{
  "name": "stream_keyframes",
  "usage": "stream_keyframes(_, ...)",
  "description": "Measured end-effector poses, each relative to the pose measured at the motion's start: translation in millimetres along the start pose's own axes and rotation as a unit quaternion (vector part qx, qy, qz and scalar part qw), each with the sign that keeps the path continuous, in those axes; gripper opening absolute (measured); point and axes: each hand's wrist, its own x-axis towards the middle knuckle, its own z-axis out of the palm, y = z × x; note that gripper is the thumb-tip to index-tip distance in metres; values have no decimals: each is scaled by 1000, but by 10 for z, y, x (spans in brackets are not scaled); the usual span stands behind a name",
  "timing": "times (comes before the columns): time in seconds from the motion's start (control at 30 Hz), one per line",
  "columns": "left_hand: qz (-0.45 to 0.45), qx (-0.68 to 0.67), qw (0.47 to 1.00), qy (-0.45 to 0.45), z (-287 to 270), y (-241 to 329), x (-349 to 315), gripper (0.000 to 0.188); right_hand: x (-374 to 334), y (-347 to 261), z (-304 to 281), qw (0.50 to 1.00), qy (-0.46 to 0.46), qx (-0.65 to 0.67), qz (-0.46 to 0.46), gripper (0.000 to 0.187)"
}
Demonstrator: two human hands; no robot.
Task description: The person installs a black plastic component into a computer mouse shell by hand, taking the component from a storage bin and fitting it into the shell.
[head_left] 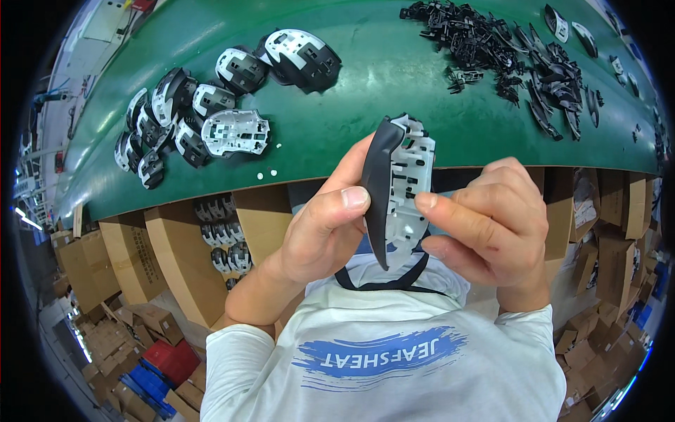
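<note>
Shell (pixel 397 190) was held upright in front of the chest, between both hands, just below the near edge of the green table (pixel 394 77). It was a mouse shell: black outer skin on the left, white ribbed inside facing right. Left hand (pixel 320 228) was closed on the black edge, thumb pressed against the rim and fingers wrapped behind. Right hand (pixel 489 225) was pinched on the white side, forefinger laid flat across the ribs, remaining fingers curled.

On the table, a cluster of black-and-white shells (pixel 190 116) was laid at the left, well apart from the hands; one white frame (pixel 235 132) was set face-up at the cluster's right edge. A heap of small black parts (pixel 506 49) was spread at the upper right. A few white dots (pixel 267 172) were seen near the table's front edge.

Under the table, brown cartons (pixel 176 257) were stacked at the left; one open carton (pixel 226 243) was filled with rows of more shells. More brown cartons (pixel 608 225) were stacked at the right. On the floor at lower left, flattened brown boxes (pixel 116 337) were piled beside a red package (pixel 172 360) and blue packages (pixel 149 383). A blue brush-stroke print (pixel 380 352) was seen across the white shirt; print on the carton sides was too small to be read.
</note>
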Motion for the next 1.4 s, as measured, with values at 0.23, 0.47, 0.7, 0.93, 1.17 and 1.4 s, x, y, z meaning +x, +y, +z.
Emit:
stream_keyframes(0.23, 43, 50, 997, 50, 27, -104, 53, 101, -111, -152, 107, 989, -20, 109, 93, 49)
stream_keyframes(0.47, 36, -37, 998, 48, 129, -189, -21, 106, -113, -249, 67, 982, -102, 76, 140, 54)
stream_keyframes(0.7, 47, -63, 995, 62, 157, -280, -105, 112, -150, -282, 184, 980, -109, 72, 149, 55)
stream_keyframes(0.93, 39, -82, 992, 86, 133, -360, -158, 111, -185, -122, 218, 977, -128, 105, 133, 46)
stream_keyframes(1.17, 101, -74, 988, 85, -32, -475, -70, 102, -214, -166, 473, 989, -79, 53, 112, 35)
stream_keyframes(1.4, 146, -235, 960, -50, -122, -295, -21, 83, -233, -277, 477, 995, 58, -77, 37, 35)
